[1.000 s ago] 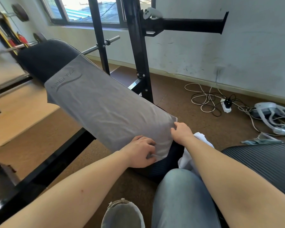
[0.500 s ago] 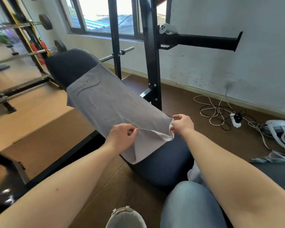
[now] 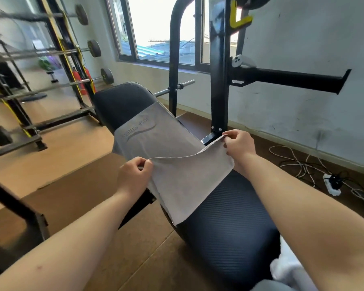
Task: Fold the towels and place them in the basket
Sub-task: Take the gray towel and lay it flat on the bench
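A grey towel (image 3: 156, 139) with a printed logo lies along the black padded bench (image 3: 229, 223). Its near end is lifted off the pad and folded over, pale underside up. My left hand (image 3: 135, 175) pinches the near left corner, and my right hand (image 3: 237, 145) pinches the near right corner, both raised above the bench. A bit of white cloth (image 3: 286, 267) shows at the bottom right beside my leg. No basket is in view.
A black rack upright (image 3: 219, 80) with a side arm (image 3: 292, 79) stands just behind the bench. Barbells and weight plates on a yellow-black rack (image 3: 72, 59) fill the left. Cables and a power strip (image 3: 332, 183) lie on the floor to the right.
Both hands gripped the towel's near corners and lifted them up and away, folding the near end over. The view tilted upward.
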